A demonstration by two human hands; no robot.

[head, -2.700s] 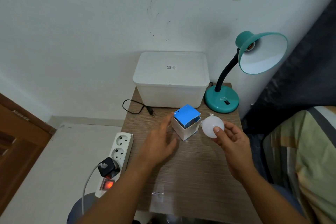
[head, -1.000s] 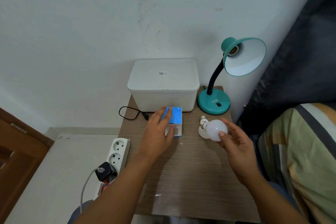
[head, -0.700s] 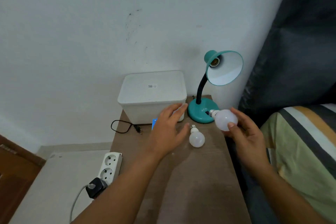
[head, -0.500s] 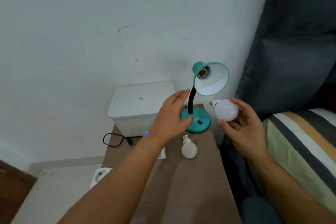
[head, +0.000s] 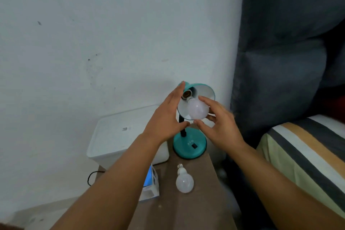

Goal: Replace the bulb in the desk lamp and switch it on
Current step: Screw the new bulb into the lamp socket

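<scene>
The teal desk lamp [head: 190, 147] stands at the back right of the small wooden table [head: 205, 211], its shade [head: 207, 91] tilted toward me with the socket showing. My right hand [head: 218, 123] holds a white bulb [head: 197, 111] inside the shade, its screw base right at the socket. My left hand [head: 166, 115] is around the back of the shade, fingers along its rim and thumb near the black neck. A second white bulb [head: 183, 181] lies on the table in front of the lamp base.
A white lidded plastic box [head: 119, 136] sits against the wall left of the lamp. A blue-and-white bulb carton [head: 151, 183] lies by my left forearm, with a black cable [head: 91, 175] behind it. A striped bed [head: 306, 155] and dark headboard [head: 280, 61] lie to the right.
My right hand raised the bulb from beside the lamp up into the shade at the socket. My left hand rose from the lamp's base to the shade. The view tilted up and right.
</scene>
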